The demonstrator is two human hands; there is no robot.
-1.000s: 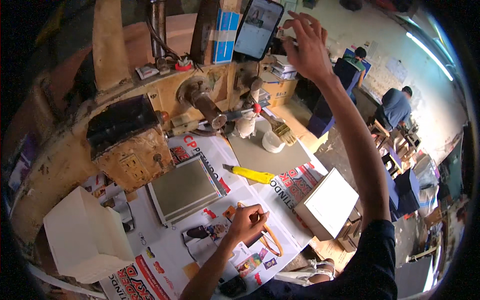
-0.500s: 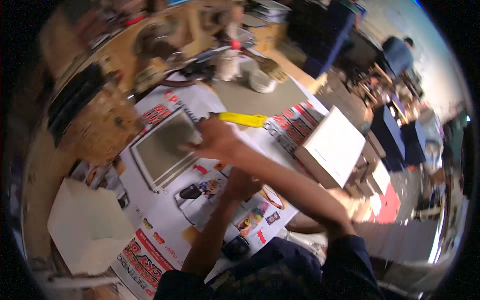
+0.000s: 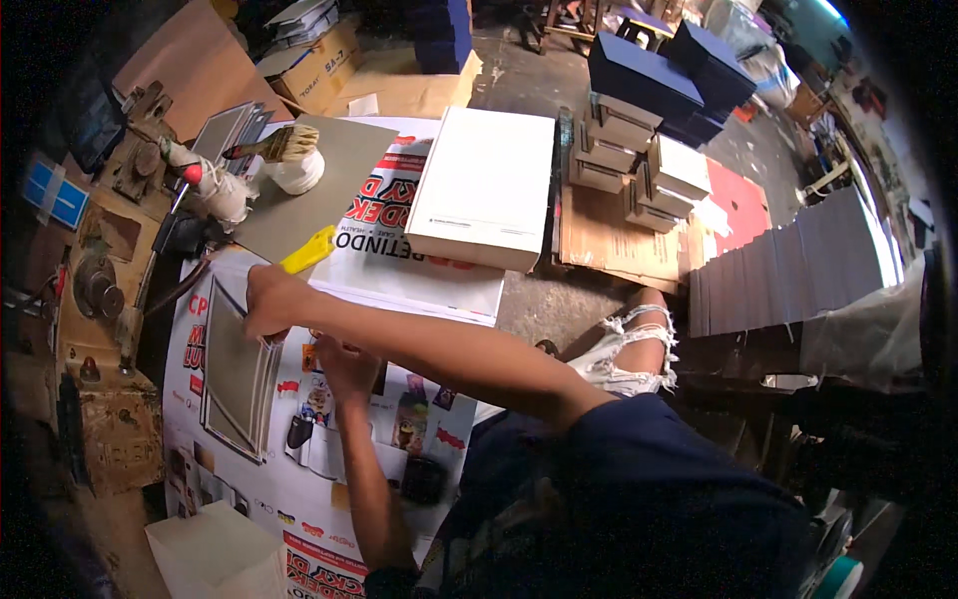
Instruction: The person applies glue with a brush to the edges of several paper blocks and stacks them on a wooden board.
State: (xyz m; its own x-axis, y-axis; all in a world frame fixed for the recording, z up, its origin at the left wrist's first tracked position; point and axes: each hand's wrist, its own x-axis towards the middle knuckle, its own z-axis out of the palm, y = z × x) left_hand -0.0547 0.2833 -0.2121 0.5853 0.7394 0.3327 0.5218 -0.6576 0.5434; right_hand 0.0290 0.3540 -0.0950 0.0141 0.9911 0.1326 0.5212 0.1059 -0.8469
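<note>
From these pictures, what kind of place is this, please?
Probably a small bookbinding or box-making workshop: stacks of dark blue covers, grey board sheets under the right hand, and a glue brush in a pot.

Worktop [image 3: 299, 499] covered with printed poster sheets [image 3: 399, 265]. Landmark: stack of grey boards [image 3: 235, 369] lying flat on sheets. Beyond stack, yellow scraper [image 3: 307, 250] at edge of grey card sheet [image 3: 309, 185]. On card sheet, white pot [image 3: 297, 172] with brush [image 3: 274, 147] across it. Right of and beyond stack, white box [image 3: 486, 185] flat on sheets. Nearer than stack, cream paper block [image 3: 215, 554] at worktop corner. Right of stack, small dark object [image 3: 424, 479] on sheets.
</note>
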